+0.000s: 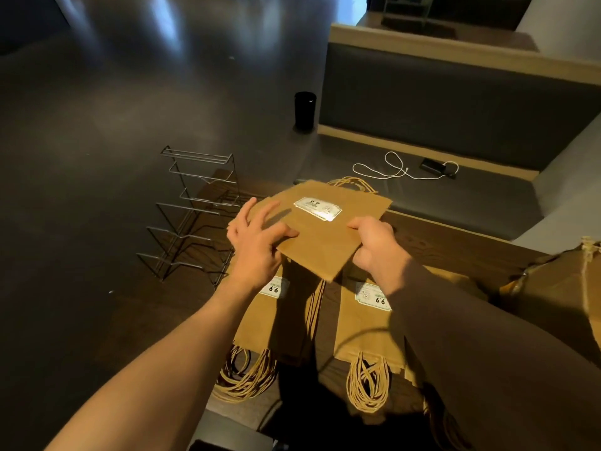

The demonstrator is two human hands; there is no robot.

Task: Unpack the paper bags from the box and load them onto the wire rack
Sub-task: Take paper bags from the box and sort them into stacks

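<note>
Person held a flat stack of paper bags [328, 229] above the wooden table [455, 242], tilted, white label up, rope handles pointing away from the fingers. Right hand [374, 244] gripped the stack's right edge, fingers curled round it, thumb on top. Left hand [257, 236] was on the stack's left edge, thumb pressed on the top face, the other fingers spread fairly wide and only loosely bent; whether they actually clamped the underside could not be told. Just left of the left fingers stood the wire rack [195, 213], tiers bare. Under both hands lay two more bag piles [367, 323] on the table, handles toward the person. Right of the right wrist, part of a cardboard box [559, 281]. Beyond the fingertips, a bench seat [422, 190] with a white cable [400, 169].
</note>
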